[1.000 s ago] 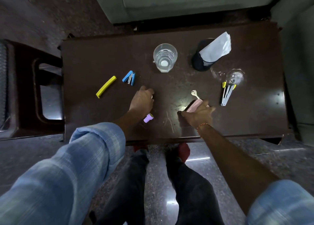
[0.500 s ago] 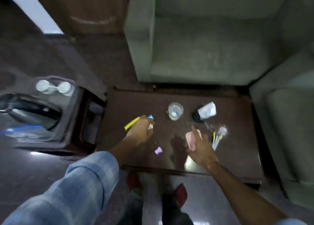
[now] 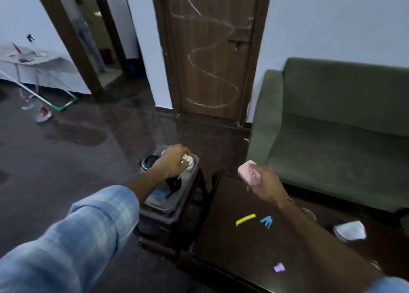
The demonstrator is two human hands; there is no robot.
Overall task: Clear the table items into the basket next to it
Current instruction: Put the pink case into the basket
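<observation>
My left hand hovers over the far end of the grey basket, fingers curled round a small white object. Above the table's left end, my right hand grips a pink case. Still lying on the dark brown table are a yellow bar, a blue stapler and a small purple piece. A black cup with white paper stands at the right. My right arm hides most of a glass.
The basket sits on a dark wooden stool just left of the table and holds a dark round container and black items. A green sofa lies behind the table. A brown door and open dark floor are beyond.
My head has turned up and left. My left hand moved from the table to above the basket. My right hand lifted the pink case off the table and carried it left.
</observation>
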